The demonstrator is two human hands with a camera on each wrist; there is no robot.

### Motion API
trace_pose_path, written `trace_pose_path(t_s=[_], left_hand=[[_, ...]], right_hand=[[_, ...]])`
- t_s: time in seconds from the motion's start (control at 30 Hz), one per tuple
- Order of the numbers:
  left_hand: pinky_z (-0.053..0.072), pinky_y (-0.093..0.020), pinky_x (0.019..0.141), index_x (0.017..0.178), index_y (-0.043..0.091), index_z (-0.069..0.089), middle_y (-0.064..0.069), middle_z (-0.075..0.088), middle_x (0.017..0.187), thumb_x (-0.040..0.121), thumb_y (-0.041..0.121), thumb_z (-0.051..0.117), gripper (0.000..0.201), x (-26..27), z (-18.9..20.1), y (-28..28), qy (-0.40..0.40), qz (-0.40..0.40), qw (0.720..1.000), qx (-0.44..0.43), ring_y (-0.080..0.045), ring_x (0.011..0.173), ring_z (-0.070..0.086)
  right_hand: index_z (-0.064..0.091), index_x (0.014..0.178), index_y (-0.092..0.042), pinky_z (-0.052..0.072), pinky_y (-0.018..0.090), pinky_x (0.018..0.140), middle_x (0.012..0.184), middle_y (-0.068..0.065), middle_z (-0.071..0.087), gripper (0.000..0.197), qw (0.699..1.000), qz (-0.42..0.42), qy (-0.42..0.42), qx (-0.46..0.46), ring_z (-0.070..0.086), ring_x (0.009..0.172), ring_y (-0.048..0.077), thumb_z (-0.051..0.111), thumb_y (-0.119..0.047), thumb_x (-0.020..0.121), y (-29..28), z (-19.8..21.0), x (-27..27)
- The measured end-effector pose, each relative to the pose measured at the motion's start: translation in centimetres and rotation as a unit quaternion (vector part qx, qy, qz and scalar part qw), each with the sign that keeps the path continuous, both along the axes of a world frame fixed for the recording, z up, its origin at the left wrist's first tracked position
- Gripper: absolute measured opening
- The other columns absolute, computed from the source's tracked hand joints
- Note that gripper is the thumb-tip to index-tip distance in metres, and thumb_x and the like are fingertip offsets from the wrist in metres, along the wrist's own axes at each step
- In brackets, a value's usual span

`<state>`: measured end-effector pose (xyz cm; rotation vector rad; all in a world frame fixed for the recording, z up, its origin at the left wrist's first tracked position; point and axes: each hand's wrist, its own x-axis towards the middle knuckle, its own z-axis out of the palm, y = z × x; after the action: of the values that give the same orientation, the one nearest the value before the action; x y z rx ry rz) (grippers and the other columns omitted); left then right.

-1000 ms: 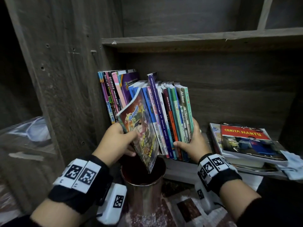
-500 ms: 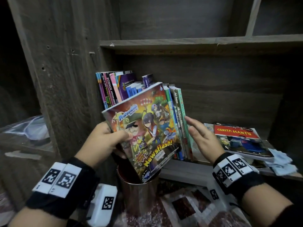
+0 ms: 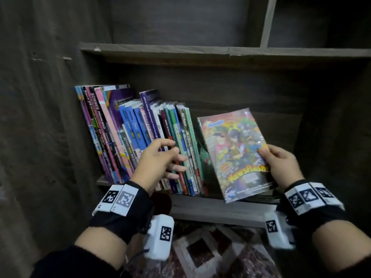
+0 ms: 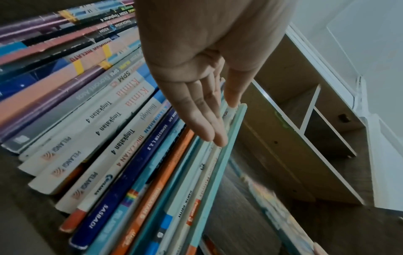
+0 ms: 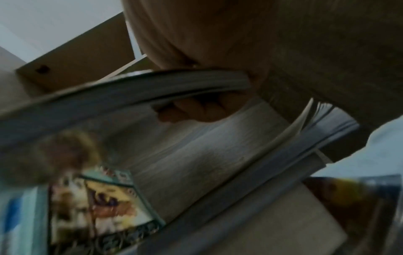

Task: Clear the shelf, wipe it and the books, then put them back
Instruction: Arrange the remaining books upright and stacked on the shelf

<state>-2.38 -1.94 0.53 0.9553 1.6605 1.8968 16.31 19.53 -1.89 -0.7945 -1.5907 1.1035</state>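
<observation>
Right hand [image 3: 281,165] grips comic book [image 3: 234,153] by right edge, thumb on cover, fingers curled behind; comic upright, tilted, just right of book row [image 3: 140,137], bottom edge over shelf [image 3: 210,209] front. Left hand [image 3: 158,163] empty, fingers straight and loosely spread, fingertips [image 4: 216,136] touching spines at row's right end. Row leans left against cabinet side.

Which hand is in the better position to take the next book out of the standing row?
The left hand, probably. It is open, with fingers at the spines of the standing row. The right hand already grips the comic book.
</observation>
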Motion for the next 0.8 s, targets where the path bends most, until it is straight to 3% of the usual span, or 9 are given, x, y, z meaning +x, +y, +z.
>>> trace_pose_path(t_s=[0.07, 0.17, 0.27, 0.37, 0.5, 0.6, 0.7, 0.77, 0.8], left_hand=[[0.054, -0.032, 0.055, 0.115, 0.012, 0.053, -0.019, 0.07, 0.095, 0.099, 0.012, 0.051, 0.016, -0.4, 0.0, 0.2, -0.006, 0.036, 0.999, 0.008, -0.025, 0.066, 0.064], [0.053, -0.032, 0.055, 0.116, 0.009, 0.052, -0.021, 0.069, 0.097, 0.099, 0.01, 0.049, 0.017, -1.2, -0.3, 0.2, 0.003, 0.067, 0.998, 0.013, -0.023, 0.064, 0.063], [0.053, -0.032, 0.053, 0.114, 0.007, 0.052, -0.022, 0.069, 0.097, 0.099, 0.01, 0.049, 0.016, -2.1, -0.6, 0.1, 0.005, 0.078, 0.997, 0.015, -0.025, 0.064, 0.062], [0.053, -0.03, 0.051, 0.112, 0.009, 0.052, -0.021, 0.07, 0.095, 0.098, 0.007, 0.049, 0.015, -2.7, -0.9, 0.1, 0.01, 0.087, 0.996, 0.011, -0.025, 0.064, 0.063], [0.051, -0.031, 0.054, 0.108, 0.011, 0.053, -0.021, 0.07, 0.094, 0.098, 0.006, 0.048, 0.012, -3.8, -1.2, 0.0, 0.024, 0.105, 0.994, 0.006, -0.026, 0.065, 0.063], [0.05, -0.036, 0.058, 0.099, 0.018, 0.053, -0.024, 0.067, 0.096, 0.097, 0.005, 0.049, 0.014, -4.4, -1.4, 0.0, 0.039, 0.133, 0.99, 0.019, -0.025, 0.066, 0.062], [0.058, -0.045, 0.07, 0.101, 0.025, 0.055, -0.01, 0.067, 0.092, 0.096, 0.009, 0.053, 0.017, -4.8, -0.9, 0.0, 0.119, 0.193, 0.973, 0.04, -0.019, 0.074, 0.066], [0.059, -0.04, 0.074, 0.117, 0.029, 0.054, 0.005, 0.062, 0.092, 0.096, 0.013, 0.052, 0.026, -5.0, 0.5, -0.2, 0.182, 0.232, 0.954, 0.057, -0.011, 0.079, 0.064], [0.057, -0.03, 0.071, 0.127, 0.028, 0.052, 0.009, 0.059, 0.092, 0.097, 0.014, 0.052, 0.033, -5.2, 1.5, -0.2, 0.214, 0.245, 0.943, 0.065, -0.005, 0.077, 0.06]], right_hand=[[0.067, 0.108, -0.003, 0.05, 0.015, 0.06, 0.086, 0.009, 0.065, 0.02, 0.997, -0.07, -0.033, -0.024, 0.061, 0.065, 0.011, 0.058, -0.014, 0.094, 1.7, 0.1, 0.9], [0.067, 0.113, 0.0, 0.046, 0.032, 0.075, 0.088, 0.013, 0.063, 0.029, 0.98, -0.157, -0.102, -0.064, 0.06, 0.081, 0.027, 0.059, -0.021, 0.094, 3.8, -0.5, 1.7], [0.067, 0.109, 0.003, 0.048, 0.039, 0.083, 0.097, 0.021, 0.066, 0.031, 0.961, -0.187, -0.186, -0.083, 0.062, 0.093, 0.036, 0.056, -0.023, 0.096, 5.1, -0.7, 1.4], [0.064, 0.109, 0.008, 0.042, 0.038, 0.084, 0.11, 0.027, 0.063, 0.033, 0.94, -0.191, -0.273, -0.073, 0.057, 0.104, 0.041, 0.051, -0.02, 0.098, 5.5, -0.5, 0.4], [0.049, 0.136, -0.012, 0.037, 0.045, 0.099, 0.135, 0.022, 0.047, 0.041, 0.894, -0.213, -0.393, 0.015, 0.042, 0.122, 0.04, 0.05, -0.019, 0.096, 4.0, 0.2, -0.9], [0.045, 0.142, -0.019, 0.032, 0.045, 0.108, 0.141, 0.017, 0.044, 0.048, 0.913, -0.199, -0.336, 0.118, 0.036, 0.13, 0.035, 0.054, -0.026, 0.095, 1.5, 1.0, -2.4], [0.054, 0.134, -0.019, 0.035, 0.037, 0.108, 0.135, 0.012, 0.051, 0.042, 0.952, -0.062, -0.206, 0.215, 0.044, 0.127, 0.027, 0.059, -0.023, 0.093, -2.3, 1.9, -5.4], [0.051, 0.136, -0.028, 0.036, 0.041, 0.109, 0.14, 0.002, 0.047, 0.044, 0.948, 0.024, -0.169, 0.268, 0.041, 0.131, 0.019, 0.058, -0.028, 0.093, -5.3, 2.8, -7.6], [0.046, 0.139, -0.032, 0.034, 0.043, 0.111, 0.144, -0.003, 0.041, 0.047, 0.941, 0.056, -0.166, 0.291, 0.036, 0.135, 0.014, 0.057, -0.032, 0.093, -6.7, 3.6, -8.7]])
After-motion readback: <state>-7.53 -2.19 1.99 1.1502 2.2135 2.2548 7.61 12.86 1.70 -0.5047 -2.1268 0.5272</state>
